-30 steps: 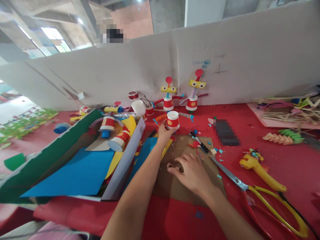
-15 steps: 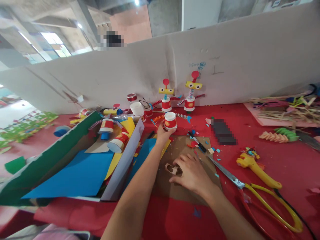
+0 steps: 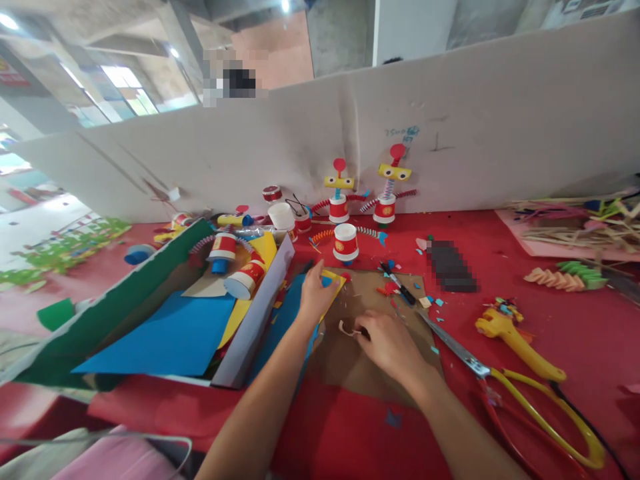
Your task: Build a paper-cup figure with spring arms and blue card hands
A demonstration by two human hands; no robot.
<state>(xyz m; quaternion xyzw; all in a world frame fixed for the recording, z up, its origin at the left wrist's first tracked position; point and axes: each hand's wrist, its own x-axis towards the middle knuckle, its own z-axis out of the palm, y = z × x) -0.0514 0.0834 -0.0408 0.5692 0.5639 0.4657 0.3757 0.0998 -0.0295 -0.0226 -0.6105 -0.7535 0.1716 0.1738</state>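
A red and white paper cup figure (image 3: 346, 243) with spring-folded arms stands on a blue base just beyond the brown board (image 3: 400, 293). My left hand (image 3: 317, 293) is just in front of it, over the blue and yellow paper, empty, with thumb and fingers apart. Above the brown board, my right hand (image 3: 387, 340) pinches a small curled tan strip (image 3: 347, 328) between thumb and fingers. Two finished-looking figures with yellow eye pieces, a left one (image 3: 339, 203) and a right one (image 3: 385, 203), stand by the grey partition.
A green-walled box (image 3: 125, 320) with blue sheets and cup figures lies left. On the right are large scissors (image 3: 475, 365), a yellow glue gun (image 3: 525, 343), a black pen (image 3: 403, 290), a pixelated dark rectangle (image 3: 453, 267) and folded paper springs (image 3: 555, 279). Paper scraps dot the red table.
My left hand has let go of the cup figure and drawn back toward me. My right hand has closed on the tan strip. The view has shifted slightly left.
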